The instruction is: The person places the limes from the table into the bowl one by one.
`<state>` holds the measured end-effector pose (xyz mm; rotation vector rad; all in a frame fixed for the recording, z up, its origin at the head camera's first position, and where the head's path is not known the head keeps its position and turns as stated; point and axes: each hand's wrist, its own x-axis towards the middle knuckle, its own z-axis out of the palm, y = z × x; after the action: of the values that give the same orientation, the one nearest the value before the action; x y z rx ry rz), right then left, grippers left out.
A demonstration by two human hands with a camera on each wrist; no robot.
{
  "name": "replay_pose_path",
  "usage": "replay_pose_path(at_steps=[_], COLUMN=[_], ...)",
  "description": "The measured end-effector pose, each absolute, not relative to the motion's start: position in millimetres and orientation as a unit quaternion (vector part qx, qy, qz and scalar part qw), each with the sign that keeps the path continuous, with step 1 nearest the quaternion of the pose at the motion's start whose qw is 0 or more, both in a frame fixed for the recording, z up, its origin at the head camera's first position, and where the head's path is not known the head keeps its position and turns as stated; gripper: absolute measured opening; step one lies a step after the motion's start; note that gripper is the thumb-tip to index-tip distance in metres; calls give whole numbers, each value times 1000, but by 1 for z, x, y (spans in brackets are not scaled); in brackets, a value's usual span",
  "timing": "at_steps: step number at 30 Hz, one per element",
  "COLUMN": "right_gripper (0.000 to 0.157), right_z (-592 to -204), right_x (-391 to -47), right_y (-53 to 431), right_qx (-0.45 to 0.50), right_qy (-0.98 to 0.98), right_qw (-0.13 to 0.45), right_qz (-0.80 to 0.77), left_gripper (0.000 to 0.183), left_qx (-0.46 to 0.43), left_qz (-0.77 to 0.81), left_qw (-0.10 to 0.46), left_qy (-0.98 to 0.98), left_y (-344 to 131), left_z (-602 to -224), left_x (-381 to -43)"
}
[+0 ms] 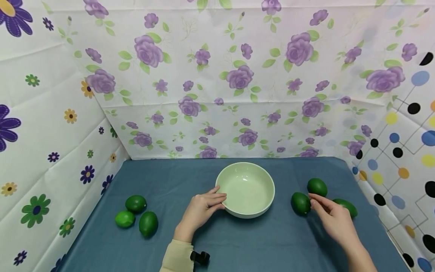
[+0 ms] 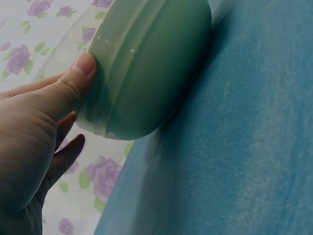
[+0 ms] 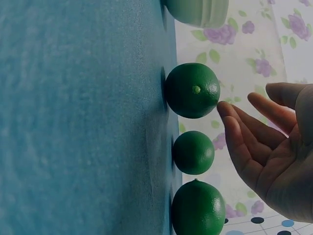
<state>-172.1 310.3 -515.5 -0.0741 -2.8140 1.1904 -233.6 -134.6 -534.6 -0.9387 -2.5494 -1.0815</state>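
Observation:
A pale green bowl (image 1: pixel 245 189) stands upright on the blue cloth. My left hand (image 1: pixel 203 209) pinches its left rim, the thumb (image 2: pixel 82 73) against the outer wall (image 2: pixel 151 68). On the right lie three green limes: a front-left one (image 1: pixel 300 203), one behind it (image 1: pixel 317 187) and one to the right (image 1: pixel 346 207), partly hidden by my right hand (image 1: pixel 334 219). That hand's fingers are extended and parted, fingertips at the side of the front-left lime (image 3: pixel 192 90). Nothing is enclosed between them.
Three more limes sit at the left of the table: a back one (image 1: pixel 136 204), a lighter one (image 1: pixel 124 219) and a front one (image 1: pixel 148 224). Blue cloth (image 1: pixel 258 241) covers the table. A flowered sheet (image 1: pixel 210 75) hangs behind, with patterned sheets at both sides.

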Motion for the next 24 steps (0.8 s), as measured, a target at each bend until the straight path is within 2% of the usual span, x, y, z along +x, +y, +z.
replay_pose_path(at_steps=[10, 17, 24], right_gripper=[57, 53, 56], right_z=[-514, -515, -517], right_x=[-171, -171, -169], right_y=[309, 308, 308], right_qx=[-58, -66, -70], right_qy=[-921, -928, -935], right_qw=[64, 85, 71], right_qz=[381, 355, 342], left_gripper=[36, 35, 35], left_qx=[-329, -337, -344], left_qz=[-359, -353, -332], left_qw=[164, 173, 185], left_qy=[-858, -856, -859], left_y=[-135, -134, -134], left_z=[-538, -535, -538], left_x=[-235, -235, -234])
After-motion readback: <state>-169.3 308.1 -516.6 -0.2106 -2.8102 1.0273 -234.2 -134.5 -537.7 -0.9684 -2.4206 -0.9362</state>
